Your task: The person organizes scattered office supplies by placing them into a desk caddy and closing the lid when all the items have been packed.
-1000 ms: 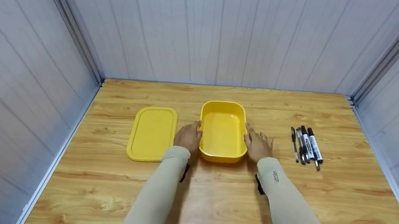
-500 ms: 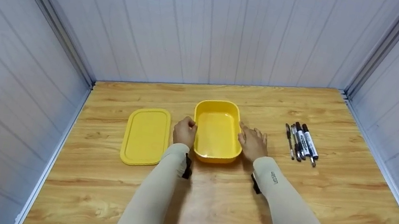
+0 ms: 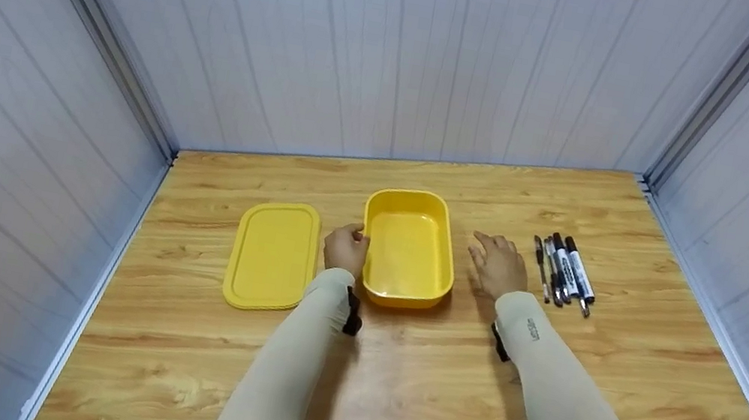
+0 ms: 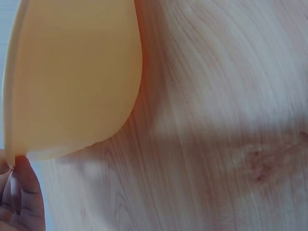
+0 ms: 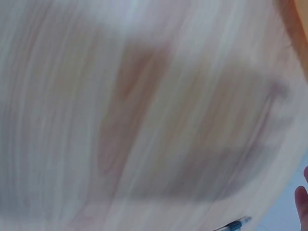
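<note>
An open yellow plastic box [image 3: 410,254] sits on the wooden table in front of me. At its left side my left hand [image 3: 346,249] pinches the rim with bent fingers; the left wrist view catches the fingertips [image 4: 30,195] right at the edge of the box wall [image 4: 72,82]. My right hand [image 3: 502,266] is over the table between the box and the pens, holding nothing, its fingers loosely bent. Just right of it lie several pens and markers [image 3: 568,269], side by side; one pen [image 5: 236,224] shows at the bottom of the right wrist view.
A flat yellow lid [image 3: 273,255] lies on the wooden table [image 3: 388,402] to the left of the box. Pale panel walls [image 3: 415,57] stand behind the table and on both sides.
My right hand has let go of the box's right side and moved right, toward the pens. My left hand's fingers have bent in at the left rim.
</note>
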Tool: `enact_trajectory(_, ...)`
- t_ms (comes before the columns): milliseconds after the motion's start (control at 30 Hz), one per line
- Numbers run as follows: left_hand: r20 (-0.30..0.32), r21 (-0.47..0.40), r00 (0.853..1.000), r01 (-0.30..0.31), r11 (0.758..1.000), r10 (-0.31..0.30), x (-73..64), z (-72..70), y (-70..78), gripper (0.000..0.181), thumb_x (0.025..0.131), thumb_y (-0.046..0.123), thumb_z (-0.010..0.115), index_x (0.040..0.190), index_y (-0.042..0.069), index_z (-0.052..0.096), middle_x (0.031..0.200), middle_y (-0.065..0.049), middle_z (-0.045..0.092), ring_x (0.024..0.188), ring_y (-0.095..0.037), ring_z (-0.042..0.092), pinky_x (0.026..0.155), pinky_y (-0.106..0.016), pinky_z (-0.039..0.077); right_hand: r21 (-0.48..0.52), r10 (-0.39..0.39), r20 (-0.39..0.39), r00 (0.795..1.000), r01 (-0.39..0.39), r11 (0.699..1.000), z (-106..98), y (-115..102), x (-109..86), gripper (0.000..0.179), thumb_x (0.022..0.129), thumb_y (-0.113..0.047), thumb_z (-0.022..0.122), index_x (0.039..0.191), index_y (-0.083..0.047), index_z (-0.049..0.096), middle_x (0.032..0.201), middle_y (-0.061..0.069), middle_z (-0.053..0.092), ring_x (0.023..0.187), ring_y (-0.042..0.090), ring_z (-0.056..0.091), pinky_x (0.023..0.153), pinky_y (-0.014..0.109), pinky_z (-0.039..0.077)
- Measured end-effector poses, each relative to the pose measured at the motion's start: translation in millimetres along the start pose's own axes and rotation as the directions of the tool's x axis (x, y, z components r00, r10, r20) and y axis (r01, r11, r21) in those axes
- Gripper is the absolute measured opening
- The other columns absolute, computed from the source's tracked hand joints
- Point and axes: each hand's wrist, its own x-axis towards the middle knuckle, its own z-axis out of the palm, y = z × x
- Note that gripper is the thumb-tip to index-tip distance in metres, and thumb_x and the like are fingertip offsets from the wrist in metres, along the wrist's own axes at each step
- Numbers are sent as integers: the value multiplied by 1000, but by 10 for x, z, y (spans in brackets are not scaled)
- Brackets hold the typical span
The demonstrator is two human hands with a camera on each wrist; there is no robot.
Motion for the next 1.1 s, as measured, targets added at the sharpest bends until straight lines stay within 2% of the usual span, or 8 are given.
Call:
enact_trajectory(167, -13, -9, 1000, 4, 1000, -4, -28, 37, -22, 28, 90, 9, 66, 117, 4, 72, 94, -10, 73, 88, -26, 68, 80, -40, 54, -59, 64, -126, 990, -72, 996, -41, 235, -24, 38, 97, -10, 59, 133, 3, 55, 121, 23, 54, 106, 40, 54, 86, 51, 49)
enact_trajectory(300, -4, -37, 1000, 16, 999, -16, -53, 58, -33, 29, 90, 9, 65, 118, 3, 71, 95, -11, 73, 88, -27, 68, 81, -40, 54, -92, 145, -132, 981, -158, 983, -121, 420, -54, 37, 97, -3, 54, 131, 9, 52, 124, 28, 51, 113, 45, 51, 89, 53, 48)
enact_trajectory(433, 6, -49, 1000, 28, 998, -28, -65, 53, -47, 30, 91, 9, 63, 120, 3, 71, 95, -11, 72, 88, -26, 68, 79, -39, 54, -118, 201, -124, 972, -216, 969, -174, 553, -79, 33, 100, -1, 47, 128, 15, 51, 124, 33, 49, 113, 48, 50, 88, 54, 49)
enact_trajectory(567, -1, -45, 1000, 24, 999, -24, -56, 45, -62, 30, 91, 9, 63, 120, 4, 71, 95, -11, 72, 87, -25, 68, 78, -39, 55, -138, 208, -126, 970, -225, 965, -203, 634, -93, 32, 100, 3, 43, 127, 19, 51, 122, 36, 50, 112, 50, 52, 90, 54, 49)
enact_trajectory(800, -17, -51, 1000, 7, 999, -8, -14, 53, -56, 29, 92, 8, 64, 120, 3, 70, 96, -11, 72, 87, -25, 68, 78, -38, 55, -144, 180, -167, 969, -204, 968, -167, 727, -128, 30, 95, 8, 48, 122, 19, 54, 115, 36, 52, 106, 48, 54, 89, 53, 49)
enact_trajectory(933, -8, -58, 1000, 21, 998, -21, -19, 70, -61, 30, 92, 8, 64, 121, 3, 70, 97, -11, 72, 88, -24, 67, 77, -37, 55, -182, 172, -153, 973, -199, 963, -113, 781, -165, 27, 95, 8, 49, 118, 20, 55, 115, 36, 52, 106, 49, 54, 89, 52, 50)
enact_trajectory(1100, -23, -59, 1000, -1, 998, 0, -15, 81, -74, 29, 92, 7, 65, 120, 3, 70, 96, -11, 72, 85, -24, 67, 75, -36, 55, -156, 179, -138, 974, -200, 967, -68, 829, -166, 25, 96, 6, 49, 115, 21, 57, 113, 36, 53, 102, 50, 57, 84, 53, 52)
